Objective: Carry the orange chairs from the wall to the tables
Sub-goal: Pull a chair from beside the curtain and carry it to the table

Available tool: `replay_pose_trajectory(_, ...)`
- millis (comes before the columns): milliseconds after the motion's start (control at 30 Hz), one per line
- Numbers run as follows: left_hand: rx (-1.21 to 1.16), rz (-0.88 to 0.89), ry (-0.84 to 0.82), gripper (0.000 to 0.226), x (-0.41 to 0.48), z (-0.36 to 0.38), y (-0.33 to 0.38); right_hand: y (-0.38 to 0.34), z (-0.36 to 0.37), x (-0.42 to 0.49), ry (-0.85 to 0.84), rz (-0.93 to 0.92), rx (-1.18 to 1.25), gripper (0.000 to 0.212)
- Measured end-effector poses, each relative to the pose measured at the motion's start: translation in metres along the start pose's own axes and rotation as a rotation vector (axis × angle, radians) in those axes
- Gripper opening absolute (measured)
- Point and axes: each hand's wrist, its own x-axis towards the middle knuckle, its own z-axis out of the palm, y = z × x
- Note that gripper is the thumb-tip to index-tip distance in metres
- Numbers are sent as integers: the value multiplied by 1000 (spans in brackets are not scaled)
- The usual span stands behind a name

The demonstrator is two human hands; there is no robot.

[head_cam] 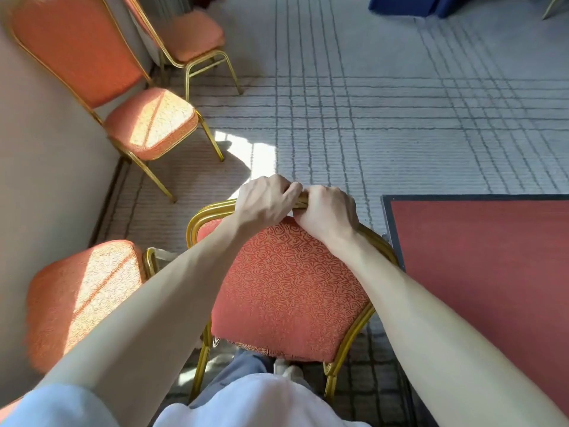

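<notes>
your left hand [264, 204] and right hand [326, 211] sit knuckle to knuckle, both curled tight around the top rail of the chair [286, 291] right in front of your legs. its back is padded orange cloth with a woven swirl pattern, framed by a rounded, shiny gold metal tube. just to your right, the frame nearly meets the corner of the table [477, 272], a flat red top with a dark edge. at your lower left lies a sunlit orange cushion [83, 300] close to the wall [46, 180]; you cannot tell whether it belongs to the chair you hold. further along the wall stands a second chair [151, 124], with thin gold legs and sun on its seat. a third chair [191, 35] stands beyond it. the carpet [369, 118] ahead is grey and ribbed, crossed by dark lines in a grid. a blue cloth [415, 4] shows at the far edge.
</notes>
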Motion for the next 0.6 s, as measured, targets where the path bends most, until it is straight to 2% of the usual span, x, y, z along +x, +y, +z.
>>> replay_pose_trajectory(200,1,-56,10,51,80,20,0,28,10,73,-117,30,41,24)
replay_pose_trajectory(367,-17,63,-60,48,151,22,1,45,-3,139,-269,66,-20,23)
replay_pose_trajectory(467,16,162,-14,50,194,-2,4,44,-23,180,-233,101,-21,31)
replay_pose_trajectory(600,67,284,95,49,246,-33,22,46,-60,229,-168,47,-89,36)
